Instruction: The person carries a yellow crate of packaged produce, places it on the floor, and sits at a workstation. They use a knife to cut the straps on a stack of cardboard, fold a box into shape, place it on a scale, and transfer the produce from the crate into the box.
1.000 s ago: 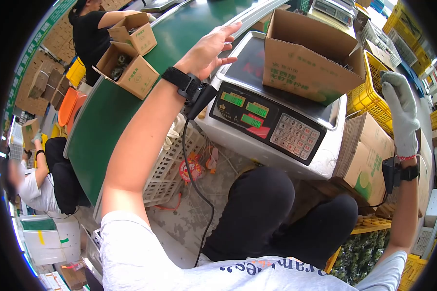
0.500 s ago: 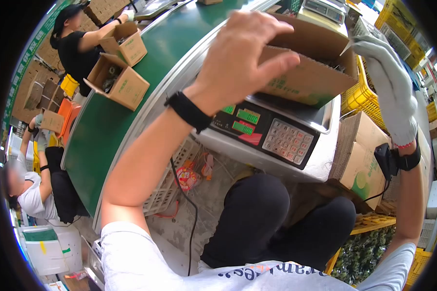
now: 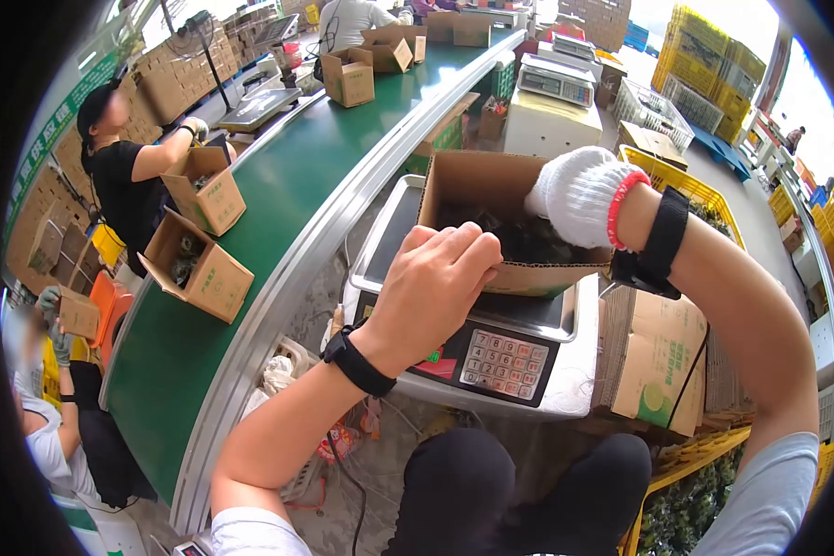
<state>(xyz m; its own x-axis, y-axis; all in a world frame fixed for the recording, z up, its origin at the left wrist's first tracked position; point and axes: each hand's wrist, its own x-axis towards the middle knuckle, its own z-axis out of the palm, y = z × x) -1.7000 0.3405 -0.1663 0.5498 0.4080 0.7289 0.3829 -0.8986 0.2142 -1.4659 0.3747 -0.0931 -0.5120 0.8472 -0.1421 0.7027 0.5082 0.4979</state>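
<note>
Open corrugated cardboard box (image 3: 554, 279), dark contents, set on a metal-plated scale (image 3: 473, 357) with digits 0–9 printed on its keypad; its near rim is clamped by the curled fingers of the bare left hand (image 3: 445, 283). Inside, at right, the knitted white-gloved right hand (image 3: 579, 199) is lowered, fingertips hidden, their closure indeterminable. Green-printed folded cartons (image 3: 660, 361) are stacked at near right.

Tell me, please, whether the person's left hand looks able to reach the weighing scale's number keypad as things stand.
Probably yes: the number keypad lies uncovered, close to the left hand. That hand is curled over the near rim of the cardboard box, so it would likely need to let go first.
</note>
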